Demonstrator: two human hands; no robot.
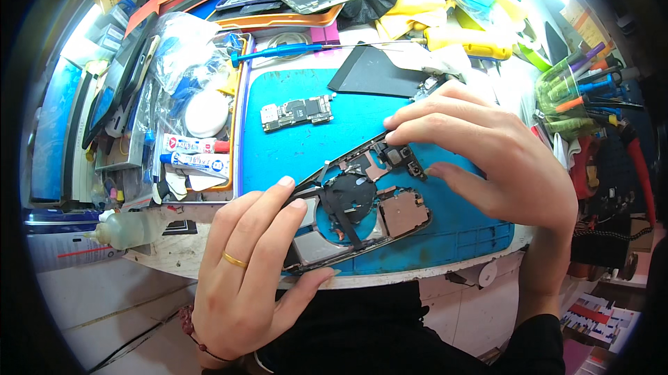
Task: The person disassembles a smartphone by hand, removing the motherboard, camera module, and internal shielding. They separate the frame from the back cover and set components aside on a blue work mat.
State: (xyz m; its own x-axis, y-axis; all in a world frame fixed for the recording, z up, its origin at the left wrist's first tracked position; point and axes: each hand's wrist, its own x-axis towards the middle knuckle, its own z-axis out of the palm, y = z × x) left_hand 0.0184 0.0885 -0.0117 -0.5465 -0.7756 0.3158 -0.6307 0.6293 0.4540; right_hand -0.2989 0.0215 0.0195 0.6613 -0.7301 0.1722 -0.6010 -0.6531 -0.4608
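Note:
An opened phone housing (332,244) lies slanted above the blue mat (445,225), its inner parts bare, with a round black piece (348,197) in the middle. My left hand (247,270), wearing a gold ring, grips the housing's left end, fingers on the far edge and thumb at the near edge. My right hand (490,152) is at the far right corner, its fingertips and thumb around a small dark camera module (399,157). Whether those fingers pinch the module or only the corner is hard to see. A loose phone circuit board (298,112) rests farther back on the mat.
Behind the mat are a blue screwdriver (285,51), a dark grey flat sheet (376,74) and a yellow-handled tool (467,42). At left, a tray holds glue tubes (198,162). A plastic bottle (129,229) stands near the front edge; a tool cup (559,93) is at right.

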